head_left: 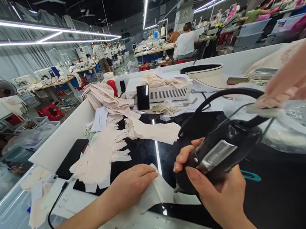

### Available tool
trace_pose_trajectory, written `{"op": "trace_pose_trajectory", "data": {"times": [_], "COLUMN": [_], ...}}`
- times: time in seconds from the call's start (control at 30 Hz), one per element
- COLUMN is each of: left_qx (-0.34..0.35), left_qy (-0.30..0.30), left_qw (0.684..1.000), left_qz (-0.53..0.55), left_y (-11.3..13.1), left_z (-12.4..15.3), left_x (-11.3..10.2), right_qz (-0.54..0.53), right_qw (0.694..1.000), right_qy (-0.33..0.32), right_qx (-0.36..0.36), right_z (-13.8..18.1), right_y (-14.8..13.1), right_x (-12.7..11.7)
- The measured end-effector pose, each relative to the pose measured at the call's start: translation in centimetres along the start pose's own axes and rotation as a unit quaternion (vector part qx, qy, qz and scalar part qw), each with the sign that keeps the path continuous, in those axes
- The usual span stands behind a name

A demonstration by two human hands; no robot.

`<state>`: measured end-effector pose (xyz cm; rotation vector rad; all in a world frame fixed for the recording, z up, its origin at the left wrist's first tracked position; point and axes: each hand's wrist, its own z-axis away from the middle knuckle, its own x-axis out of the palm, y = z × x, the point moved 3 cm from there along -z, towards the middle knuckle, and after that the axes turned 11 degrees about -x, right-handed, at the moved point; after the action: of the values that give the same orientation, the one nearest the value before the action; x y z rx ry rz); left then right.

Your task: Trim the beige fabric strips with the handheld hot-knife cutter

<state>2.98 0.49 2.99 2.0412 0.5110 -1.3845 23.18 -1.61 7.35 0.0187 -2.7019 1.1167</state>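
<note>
My right hand (215, 188) is wrapped around a black hand-held tool (228, 138) with a shiny metal plate on its side and thick black tubing or cord at its back. The tool is tilted, its small tip low at the left, close over the work surface; I cannot tell its exact kind. My left hand (134, 185) has its fingers pressed together at the edge of a pale fabric piece (164, 187) lying on the glossy black board (143, 151). Left of the board's middle lies a fanned stack of cream fabric pieces (99, 154), with another cream stack (151, 127) behind it.
Behind the board stand a phone (143, 97), a white vented box (161, 93) and a red thread spool (112, 86). A dark phone-like slab (72, 159) lies left. Pale cloth (295, 71) hangs at upper right above clear plastic (291, 127). A teal clip-like object (251, 175) lies right.
</note>
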Motion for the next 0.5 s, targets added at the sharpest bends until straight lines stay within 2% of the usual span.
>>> {"op": "trace_pose_trajectory", "data": {"times": [0.23,0.5], "left_qx": [-0.009,0.0], "left_qy": [-0.012,0.013], "left_qw": [0.999,1.0], "left_qz": [-0.029,-0.023], "left_y": [-0.2,-0.3], "left_z": [-1.9,-0.8], "left_x": [2.5,2.0], "right_qz": [0.006,0.018], "right_qw": [1.0,0.999], "right_qy": [0.012,0.023], "right_qx": [0.001,0.022], "right_z": [0.6,0.7], "right_y": [-0.1,-1.0], "right_x": [-1.3,-1.9]}}
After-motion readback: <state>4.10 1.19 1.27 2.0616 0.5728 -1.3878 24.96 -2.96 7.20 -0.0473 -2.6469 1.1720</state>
